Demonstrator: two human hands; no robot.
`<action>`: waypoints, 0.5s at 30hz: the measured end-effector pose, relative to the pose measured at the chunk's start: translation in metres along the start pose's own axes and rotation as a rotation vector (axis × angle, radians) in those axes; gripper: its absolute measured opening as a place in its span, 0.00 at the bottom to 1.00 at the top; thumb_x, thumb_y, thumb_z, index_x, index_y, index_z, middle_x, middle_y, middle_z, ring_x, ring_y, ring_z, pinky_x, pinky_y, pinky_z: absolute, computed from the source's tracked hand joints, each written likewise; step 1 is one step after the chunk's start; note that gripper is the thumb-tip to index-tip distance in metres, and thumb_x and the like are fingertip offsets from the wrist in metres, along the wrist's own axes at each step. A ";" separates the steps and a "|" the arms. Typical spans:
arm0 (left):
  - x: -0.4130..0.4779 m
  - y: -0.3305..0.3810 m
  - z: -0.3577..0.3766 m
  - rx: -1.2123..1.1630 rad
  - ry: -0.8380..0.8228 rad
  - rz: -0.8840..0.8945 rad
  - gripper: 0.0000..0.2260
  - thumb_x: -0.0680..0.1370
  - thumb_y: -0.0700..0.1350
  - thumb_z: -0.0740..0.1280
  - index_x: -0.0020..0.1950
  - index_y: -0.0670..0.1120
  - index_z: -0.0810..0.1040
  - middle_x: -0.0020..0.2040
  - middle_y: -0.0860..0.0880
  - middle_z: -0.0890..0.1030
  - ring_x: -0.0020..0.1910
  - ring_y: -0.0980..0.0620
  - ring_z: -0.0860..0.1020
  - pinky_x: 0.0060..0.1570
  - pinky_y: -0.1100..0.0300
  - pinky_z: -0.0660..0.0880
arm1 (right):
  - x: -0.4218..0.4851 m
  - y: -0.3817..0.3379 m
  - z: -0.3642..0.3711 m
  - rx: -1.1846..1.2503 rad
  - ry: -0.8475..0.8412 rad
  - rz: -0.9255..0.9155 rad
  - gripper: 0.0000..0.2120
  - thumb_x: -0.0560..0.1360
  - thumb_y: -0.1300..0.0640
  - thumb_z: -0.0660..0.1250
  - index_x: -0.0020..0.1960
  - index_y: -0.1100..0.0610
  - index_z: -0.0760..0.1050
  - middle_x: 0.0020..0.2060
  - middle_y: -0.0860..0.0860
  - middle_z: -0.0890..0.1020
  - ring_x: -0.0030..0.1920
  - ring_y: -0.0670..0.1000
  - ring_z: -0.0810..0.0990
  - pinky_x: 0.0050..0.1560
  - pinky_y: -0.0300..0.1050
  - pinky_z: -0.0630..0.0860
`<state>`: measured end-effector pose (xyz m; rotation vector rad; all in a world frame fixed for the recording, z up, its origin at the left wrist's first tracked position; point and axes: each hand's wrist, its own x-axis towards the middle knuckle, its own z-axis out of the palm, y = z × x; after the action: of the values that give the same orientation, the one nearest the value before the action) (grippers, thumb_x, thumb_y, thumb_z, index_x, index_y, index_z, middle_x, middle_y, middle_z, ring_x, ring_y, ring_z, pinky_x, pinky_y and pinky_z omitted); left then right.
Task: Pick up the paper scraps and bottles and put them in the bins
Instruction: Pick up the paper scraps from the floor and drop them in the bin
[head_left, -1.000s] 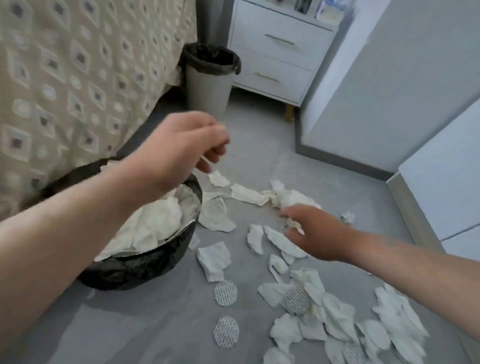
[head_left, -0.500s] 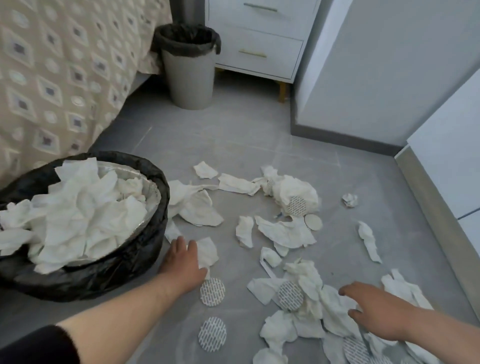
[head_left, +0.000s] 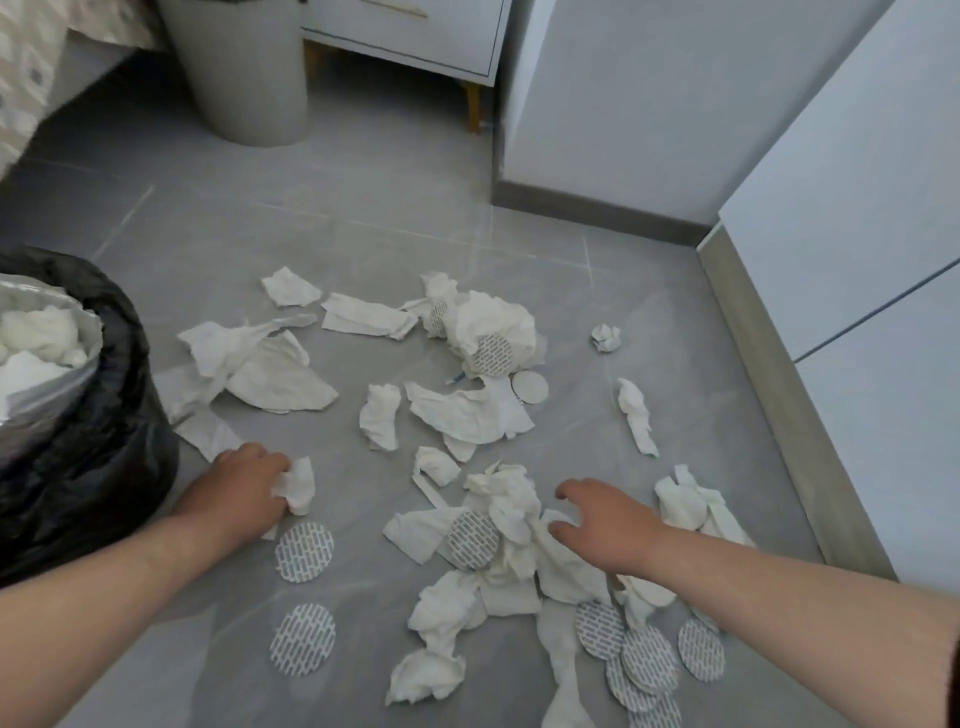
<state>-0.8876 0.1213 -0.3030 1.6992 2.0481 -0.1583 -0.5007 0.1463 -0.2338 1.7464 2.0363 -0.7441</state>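
With my left hand (head_left: 244, 488) pinching one paper scrap (head_left: 300, 486) beside the bin (head_left: 88, 467) on its left, and my right hand (head_left: 608, 525) spread empty over the pile (head_left: 509, 509) beneath it, I fear loose scraps dropping short and round discs (head_left: 304, 551) getting swept along.

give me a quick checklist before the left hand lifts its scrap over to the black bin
1. Left hand grips the paper scrap: ok.
2. Black-lined bin close beside that hand: ok.
3. Room left in the bin: cannot tell, it is mostly out of frame.
4. Right hand has hold of the scrap pile: not ok, fingers are spread open over it.
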 end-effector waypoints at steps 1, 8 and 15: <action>-0.001 0.000 -0.001 -0.014 -0.004 0.036 0.13 0.75 0.45 0.65 0.59 0.50 0.75 0.59 0.47 0.72 0.61 0.45 0.72 0.56 0.56 0.69 | 0.005 -0.008 0.002 0.074 0.015 0.014 0.28 0.75 0.41 0.61 0.72 0.52 0.63 0.68 0.52 0.70 0.66 0.53 0.71 0.62 0.46 0.69; -0.013 0.005 -0.003 -0.175 -0.040 0.110 0.08 0.74 0.37 0.64 0.43 0.50 0.70 0.48 0.49 0.73 0.47 0.50 0.73 0.44 0.60 0.66 | 0.033 -0.057 0.024 0.142 -0.047 0.020 0.49 0.66 0.31 0.67 0.77 0.44 0.47 0.75 0.54 0.56 0.73 0.60 0.61 0.70 0.54 0.64; -0.018 0.012 -0.012 -0.186 -0.021 0.113 0.18 0.75 0.42 0.66 0.64 0.51 0.71 0.61 0.54 0.71 0.62 0.50 0.72 0.53 0.61 0.66 | 0.031 -0.065 0.042 -0.083 0.008 -0.009 0.33 0.70 0.44 0.70 0.71 0.50 0.62 0.68 0.55 0.63 0.66 0.58 0.65 0.63 0.50 0.70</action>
<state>-0.8771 0.1125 -0.2819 1.6849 1.8825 0.0499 -0.5725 0.1398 -0.2747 1.6979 2.0515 -0.6474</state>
